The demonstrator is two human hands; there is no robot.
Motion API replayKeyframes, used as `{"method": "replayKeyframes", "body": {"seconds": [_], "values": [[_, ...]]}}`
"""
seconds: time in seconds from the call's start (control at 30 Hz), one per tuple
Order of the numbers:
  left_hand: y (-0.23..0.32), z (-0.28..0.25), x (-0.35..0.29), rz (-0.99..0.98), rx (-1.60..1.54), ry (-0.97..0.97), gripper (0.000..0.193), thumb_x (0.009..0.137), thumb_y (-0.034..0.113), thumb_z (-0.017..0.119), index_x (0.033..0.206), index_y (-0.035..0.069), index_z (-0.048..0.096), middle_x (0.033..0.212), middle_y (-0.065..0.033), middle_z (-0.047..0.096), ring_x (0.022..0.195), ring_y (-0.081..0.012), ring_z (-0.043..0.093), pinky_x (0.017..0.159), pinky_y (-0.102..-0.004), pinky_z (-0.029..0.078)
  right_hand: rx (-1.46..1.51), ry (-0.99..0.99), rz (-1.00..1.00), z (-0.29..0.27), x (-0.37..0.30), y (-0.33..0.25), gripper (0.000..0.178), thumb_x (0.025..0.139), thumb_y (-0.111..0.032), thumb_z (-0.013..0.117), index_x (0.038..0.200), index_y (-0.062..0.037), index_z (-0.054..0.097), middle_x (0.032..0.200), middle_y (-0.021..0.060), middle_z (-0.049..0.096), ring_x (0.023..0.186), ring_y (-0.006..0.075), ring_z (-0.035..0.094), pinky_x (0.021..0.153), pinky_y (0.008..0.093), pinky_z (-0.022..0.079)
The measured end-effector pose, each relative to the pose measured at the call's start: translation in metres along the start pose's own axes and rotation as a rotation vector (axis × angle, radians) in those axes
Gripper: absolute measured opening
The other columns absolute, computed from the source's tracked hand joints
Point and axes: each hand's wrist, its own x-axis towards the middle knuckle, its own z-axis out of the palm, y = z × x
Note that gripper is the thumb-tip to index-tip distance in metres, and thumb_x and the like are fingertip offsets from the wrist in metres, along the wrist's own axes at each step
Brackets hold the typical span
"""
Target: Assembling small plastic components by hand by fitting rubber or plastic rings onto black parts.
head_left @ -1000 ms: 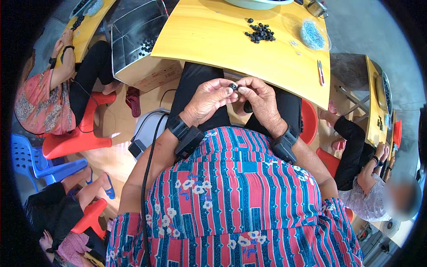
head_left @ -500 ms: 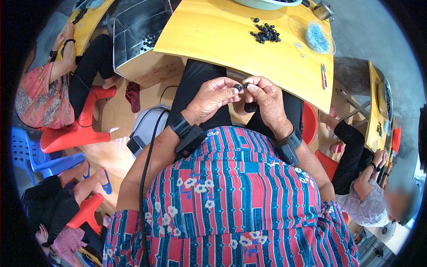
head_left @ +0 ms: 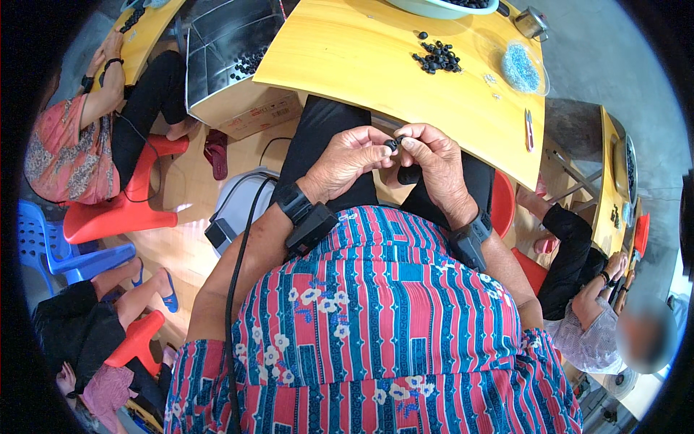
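Left hand (head_left: 350, 158), thumb and forefinger closed on small black part (head_left: 391, 145), right hand (head_left: 438, 165), thumb and forefinger pinched at same part, both above black trousers (head_left: 329, 119), yellow table (head_left: 347, 61) beyond, red-handled snips (head_left: 529, 132) near its right edge, loose black pieces (head_left: 438, 59) farther back.

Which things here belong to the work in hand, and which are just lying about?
Likely the job's: held black piece, black pile, bowl, box; perhaps blue bits.

Likely just lying about: cup, maroon shoe.
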Motion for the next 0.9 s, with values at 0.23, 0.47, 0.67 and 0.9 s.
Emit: {"method": "replayKeyframes", "body": {"seconds": [0.23, 0.47, 0.67, 0.9], "values": [[0.0002, -0.0005, -0.0004, 0.007, -0.014, 0.005, 0.015, 0.088, 0.011, 0.061, 0.099, 0.002, 0.057, 0.093, -0.0062, 0.061, 0.087, -0.0144, 0.059, 0.083, -0.0283, 0.049, -0.039, -0.019, 0.001, -0.0003, 0.0010, -0.0018, 0.013, 0.088, -0.001, 0.054, 0.098, 0.0024, 0.061, 0.080, 0.0025, 0.060, 0.068, 0.0071, 0.053, 0.064, 0.0205, 0.045], [0.0002, -0.0004, -0.0008, 0.012, -0.009, -0.012, 0.016, 0.088, 0.012, 0.061, 0.100, 0.002, 0.057, 0.092, -0.0057, 0.060, 0.086, -0.0135, 0.058, 0.082, -0.0273, 0.049, -0.065, -0.008, -0.025, 0.0005, 0.0003, -0.0014, 0.013, 0.088, 0.000, 0.054, 0.098, 0.0024, 0.061, 0.080, 0.0027, 0.061, 0.067, 0.0071, 0.054, 0.063, 0.0206, 0.046], [-0.0002, 0.0002, -0.0005, 0.011, 0.005, -0.016, 0.016, 0.088, 0.013, 0.061, 0.099, 0.002, 0.056, 0.092, -0.0060, 0.060, 0.086, -0.0125, 0.058, 0.081, -0.0260, 0.049, -0.060, 0.004, -0.034, 0.0021, -0.0007, -0.0003, 0.014, 0.089, -0.006, 0.055, 0.100, 0.0009, 0.061, 0.072, -0.0002, 0.057, 0.065, 0.0062, 0.052, 0.061, 0.0193, 0.043], [0.0005, -0.0018, 0.0002, 0.014, 0.035, -0.029, 0.014, 0.089, 0.014, 0.061, 0.097, 0.003, 0.056, 0.092, -0.0058, 0.060, 0.086, -0.0117, 0.058, 0.080, -0.0249, 0.048, -0.024, 0.034, -0.033, 0.0063, -0.0008, 0.0003, 0.011, 0.088, -0.001, 0.055, 0.096, 0.0026, 0.062, 0.075, 0.0026, 0.060, 0.065, 0.0075, 0.054, 0.060, 0.0206, 0.046]]}}
